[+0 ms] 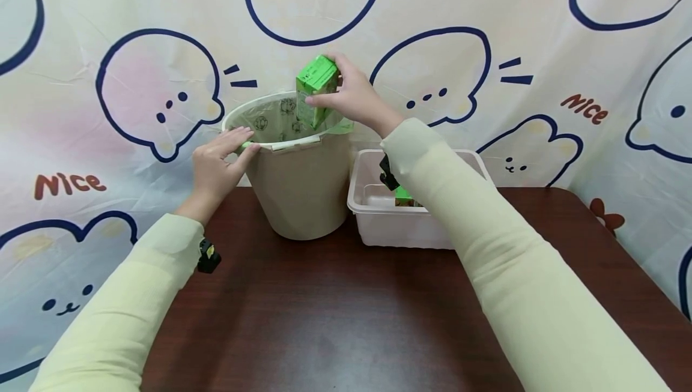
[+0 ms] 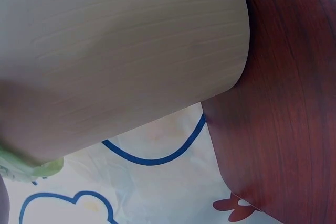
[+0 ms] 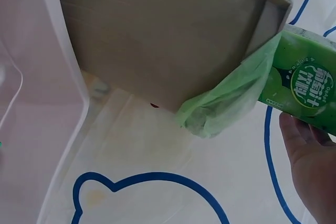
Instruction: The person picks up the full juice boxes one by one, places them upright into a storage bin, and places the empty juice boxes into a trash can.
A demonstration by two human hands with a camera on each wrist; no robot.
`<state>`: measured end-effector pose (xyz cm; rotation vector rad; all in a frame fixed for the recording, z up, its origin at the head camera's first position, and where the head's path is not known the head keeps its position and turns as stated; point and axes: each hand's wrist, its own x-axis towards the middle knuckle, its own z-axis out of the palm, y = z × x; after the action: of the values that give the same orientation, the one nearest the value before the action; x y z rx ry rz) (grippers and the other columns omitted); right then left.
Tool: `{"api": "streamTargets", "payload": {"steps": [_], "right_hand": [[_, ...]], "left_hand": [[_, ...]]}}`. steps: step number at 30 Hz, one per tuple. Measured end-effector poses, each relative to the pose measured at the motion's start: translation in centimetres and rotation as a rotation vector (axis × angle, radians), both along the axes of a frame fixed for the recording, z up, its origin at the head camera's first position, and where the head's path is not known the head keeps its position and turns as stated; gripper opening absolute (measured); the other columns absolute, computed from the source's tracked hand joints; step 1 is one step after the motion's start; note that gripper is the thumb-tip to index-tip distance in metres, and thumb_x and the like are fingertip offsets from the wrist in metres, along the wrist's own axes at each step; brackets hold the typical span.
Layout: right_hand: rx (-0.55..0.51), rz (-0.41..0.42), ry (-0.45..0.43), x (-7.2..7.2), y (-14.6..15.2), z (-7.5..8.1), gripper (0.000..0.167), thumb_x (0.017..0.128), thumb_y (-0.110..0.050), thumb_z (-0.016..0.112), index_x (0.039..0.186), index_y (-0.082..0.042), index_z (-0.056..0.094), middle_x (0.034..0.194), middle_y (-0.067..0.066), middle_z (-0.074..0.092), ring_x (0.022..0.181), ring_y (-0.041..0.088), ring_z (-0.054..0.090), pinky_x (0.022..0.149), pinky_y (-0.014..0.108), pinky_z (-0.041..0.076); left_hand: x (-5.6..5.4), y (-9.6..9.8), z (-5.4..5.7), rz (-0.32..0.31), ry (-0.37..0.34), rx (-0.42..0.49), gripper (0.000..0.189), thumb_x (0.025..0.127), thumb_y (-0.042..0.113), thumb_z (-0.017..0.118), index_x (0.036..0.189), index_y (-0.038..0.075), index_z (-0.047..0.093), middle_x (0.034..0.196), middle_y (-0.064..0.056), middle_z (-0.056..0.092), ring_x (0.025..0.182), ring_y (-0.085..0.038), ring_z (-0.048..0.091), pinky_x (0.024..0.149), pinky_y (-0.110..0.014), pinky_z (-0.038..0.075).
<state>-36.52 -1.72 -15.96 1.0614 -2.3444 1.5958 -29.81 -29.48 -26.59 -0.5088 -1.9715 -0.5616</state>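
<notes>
My right hand [image 1: 359, 95] grips a green juice box [image 1: 316, 89] by its side, tilted over the mouth of a beige trash can [image 1: 303, 188]. In the right wrist view the juice box [image 3: 304, 80] shows a round printed label, with fingers [image 3: 302, 135] against its lower side. On the can's near left rim, my left hand [image 1: 218, 161] holds the edge, fingers over it and thumb in front. A thin patterned bag lines the can, and its pale green edge [image 3: 231, 100] hangs outside. The left wrist view shows mostly the can's wall [image 2: 131, 45].
Right of the can stands a pale pink plastic bin [image 1: 405, 227], partly hidden by my right sleeve. A green item [image 1: 402, 196] lies inside it. Both containers stand on a dark wooden table [image 1: 335, 320], before a cartoon-printed cloth [image 1: 324, 2].
</notes>
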Motion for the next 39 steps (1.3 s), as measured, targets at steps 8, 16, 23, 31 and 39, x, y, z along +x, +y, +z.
{"api": "streamTargets", "payload": {"steps": [8,16,23,31,39], "right_hand": [[0.086,-0.032,-0.023,-0.6,-1.0,-0.2,0.08,0.081,-0.026,0.08,0.146,-0.018,0.034,0.127,0.006,0.051,0.11,0.018,0.052,0.085,0.028,0.05],[0.155,-0.067,-0.046,-1.4,-1.4,-0.5,0.08,0.084,-0.027,0.077,0.149,-0.02,0.031,0.136,0.005,0.047,0.115,0.016,0.048,0.091,0.029,0.047],[0.223,-0.058,-0.039,-1.6,-2.1,-0.5,0.082,0.086,-0.026,0.074,0.152,-0.017,0.026,0.137,0.006,0.046,0.114,0.016,0.049,0.09,0.027,0.046],[0.324,-0.051,0.013,-1.9,-3.0,-0.5,0.08,0.086,-0.027,0.073,0.151,-0.014,0.028,0.136,0.006,0.048,0.112,0.015,0.049,0.092,0.025,0.043],[0.392,-0.024,0.048,-2.1,-3.4,-0.8,0.069,0.084,-0.024,0.074,0.142,-0.008,0.038,0.125,0.006,0.052,0.106,0.015,0.05,0.088,0.022,0.042]], "left_hand": [[0.1,-0.1,0.0,0.009,-0.009,-0.004,0.029,0.085,0.018,0.076,0.112,0.008,0.074,0.113,-0.008,0.069,0.108,-0.026,0.065,0.104,-0.033,0.041],[0.0,0.0,0.0,0.002,-0.005,-0.011,0.029,0.085,0.018,0.076,0.112,0.008,0.074,0.113,-0.008,0.07,0.108,-0.026,0.065,0.104,-0.033,0.041],[0.0,-0.1,0.1,-0.008,0.007,0.0,0.029,0.084,0.018,0.077,0.111,0.007,0.075,0.112,-0.008,0.07,0.107,-0.026,0.065,0.103,-0.034,0.041],[0.0,-0.2,0.2,0.0,0.001,0.0,0.029,0.085,0.019,0.077,0.112,0.008,0.074,0.112,-0.008,0.07,0.108,-0.026,0.065,0.103,-0.034,0.041],[0.1,-0.2,0.1,0.002,-0.002,-0.015,0.03,0.085,0.019,0.076,0.112,0.007,0.074,0.112,-0.009,0.069,0.108,-0.027,0.065,0.104,-0.033,0.041]]}}
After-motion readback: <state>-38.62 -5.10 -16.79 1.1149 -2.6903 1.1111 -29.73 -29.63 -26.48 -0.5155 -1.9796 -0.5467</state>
